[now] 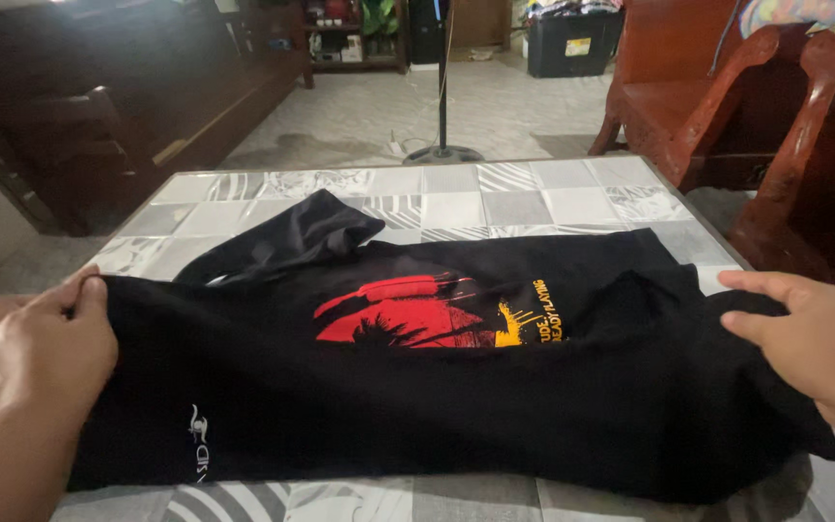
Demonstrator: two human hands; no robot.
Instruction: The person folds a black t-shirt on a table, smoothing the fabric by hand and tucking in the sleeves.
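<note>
A black T-shirt [417, 387] with a red and yellow print on its front lies spread across the tiled table [495, 198]. One sleeve sticks up toward the far left. My left hand [45, 343] pinches the shirt's left edge between thumb and fingers. At the shirt's right edge my right hand [809, 338] rests with fingers spread and extended on the cloth, gripping nothing that I can see.
A fan stand [443, 106] rises from the floor beyond the table. Red wooden chairs [727, 97] stand at the far right, with colourful cloth draped over one. A dark bench [99, 106] runs along the left, and a black bin [572, 43] sits at the back.
</note>
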